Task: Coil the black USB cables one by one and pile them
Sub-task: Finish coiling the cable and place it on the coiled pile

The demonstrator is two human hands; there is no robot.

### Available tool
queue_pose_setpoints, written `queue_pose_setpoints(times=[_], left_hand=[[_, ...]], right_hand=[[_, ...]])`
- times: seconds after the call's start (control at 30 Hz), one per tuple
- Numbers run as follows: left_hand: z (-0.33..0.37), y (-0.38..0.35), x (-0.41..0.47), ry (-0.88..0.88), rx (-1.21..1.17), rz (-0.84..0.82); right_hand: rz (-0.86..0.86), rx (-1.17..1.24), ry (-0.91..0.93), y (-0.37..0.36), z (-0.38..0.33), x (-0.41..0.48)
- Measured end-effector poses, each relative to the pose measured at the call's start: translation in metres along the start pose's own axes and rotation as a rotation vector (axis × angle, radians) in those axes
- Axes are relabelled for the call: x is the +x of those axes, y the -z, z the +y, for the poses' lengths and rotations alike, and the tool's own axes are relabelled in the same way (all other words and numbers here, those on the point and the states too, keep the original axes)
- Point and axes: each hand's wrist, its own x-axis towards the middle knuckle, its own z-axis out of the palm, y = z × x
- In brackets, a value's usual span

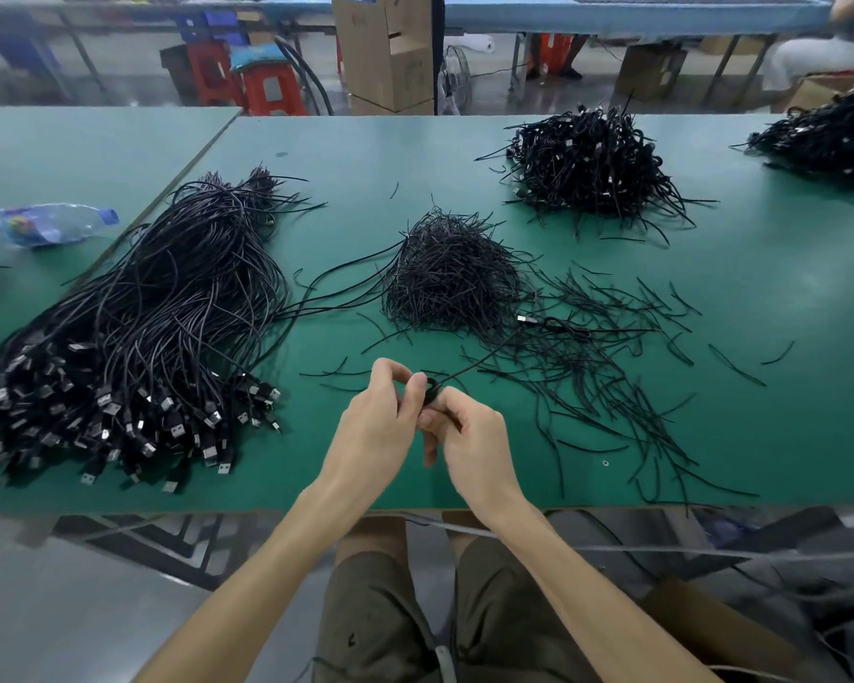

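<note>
Green tabletop (pixel 316 465): uncoiled bundle (pixel 144 313) at left, coiled pile (pixel 592 165) at far right. Step in hand: winding. Left hand (pixel 375 426) and right hand (pixel 469 441), fingers (pixel 390 371) curled, pinch one cable (pixel 432 387) as a small coil at near centre. Next: wind in the trailing tail.

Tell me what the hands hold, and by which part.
One black cable. The left hand and the right hand both pinch its small coiled part; the rest trails away over the table.
</note>
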Motion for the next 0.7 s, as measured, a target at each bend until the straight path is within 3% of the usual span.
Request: queue_pose_setpoints(times=[0.13, 0.3, 0.47, 0.6, 0.7], left_hand=[[-0.001, -0.003, -0.003, 0.033, 0.041, -0.018], [-0.001, 0.007, 0.001, 0.078, 0.051, -0.176], [0.01, 0.029, -0.008, -0.037, -0.21, -0.274], [0.018, 0.043, -0.011, -0.269, -0.098, -0.344], [0.018, 0.051, -0.01, -0.284, -0.101, -0.463]], right_hand=[[0.005, -0.166, 0.086, 0.003, 0.006, 0.002], [-0.033, -0.625, 0.482, 0.016, 0.007, 0.004], [0.051, -0.59, 0.551, 0.022, -0.002, 0.009], [0.092, -0.543, 0.582, 0.026, -0.008, 0.01], [0.116, -0.535, 0.564, 0.026, -0.007, 0.009]])
